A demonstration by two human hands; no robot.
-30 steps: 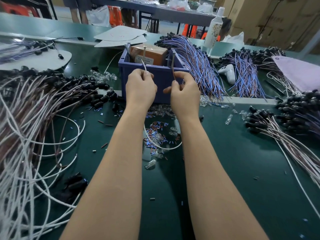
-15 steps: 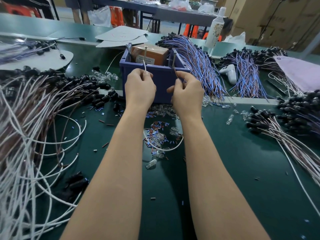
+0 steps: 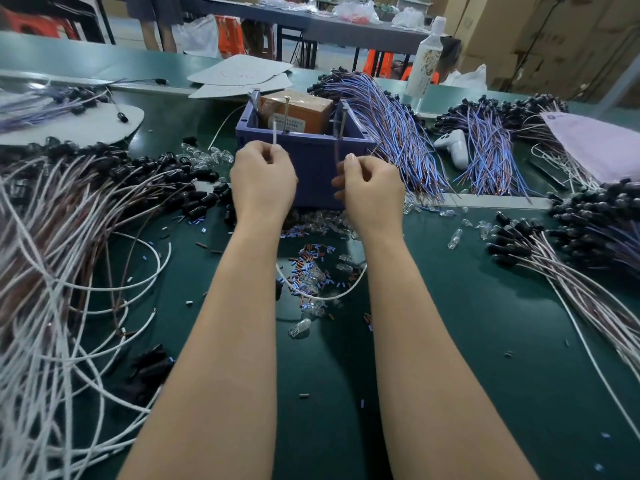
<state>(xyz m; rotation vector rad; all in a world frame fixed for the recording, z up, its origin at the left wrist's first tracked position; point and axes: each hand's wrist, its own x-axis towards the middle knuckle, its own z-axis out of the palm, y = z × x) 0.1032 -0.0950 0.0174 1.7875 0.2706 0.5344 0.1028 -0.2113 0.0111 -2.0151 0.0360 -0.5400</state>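
My left hand (image 3: 263,181) pinches the end of a white wire (image 3: 274,132) that sticks up above its fingers. My right hand (image 3: 370,190) pinches a thin dark wire (image 3: 337,147) that rises blurred in front of the blue plastic bin (image 3: 311,157). A white wire loop (image 3: 322,296) hangs on the mat below and between my forearms. Both hands are held just in front of the bin, a hand's width apart. The bin holds a brown cardboard box (image 3: 298,112) and upright metal pins.
A heap of white and brown wires with black sockets (image 3: 69,220) fills the left. Blue and brown wire bundles (image 3: 391,133) lie right of the bin, more socketed wires (image 3: 588,244) at far right. Small glass bulbs (image 3: 299,329) and cut insulation bits (image 3: 308,258) litter the green mat. A white bottle (image 3: 424,60) stands behind.
My hands have drawn slightly apart. The right hand has slid to the right along the dark wire, which now shows motion blur. The left hand stays on the white wire.
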